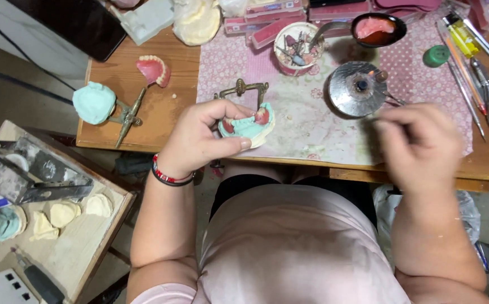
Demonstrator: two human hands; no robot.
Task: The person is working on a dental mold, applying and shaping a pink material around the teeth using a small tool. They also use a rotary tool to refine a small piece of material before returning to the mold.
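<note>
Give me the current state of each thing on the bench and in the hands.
Left hand: closed around a dental cast.
Dental cast: held above the table edge, pink wax and teeth facing up.
Right hand: blurred, fingers curled; what its grip holds cannot be told.
Burner: upright on the mat, small flame lit.
Pink denture: lying loose on the wood.
Dark bowl: holds pink wax.
Cup: upright, full of tools.

A pale green plaster dental cast with pink wax gums [248, 127] lies over a pink dotted cloth mat [306, 121]. The wooden tabletop [126, 79] is orange-brown. A red and black beaded bracelet [168, 175] circles one wrist.
</note>
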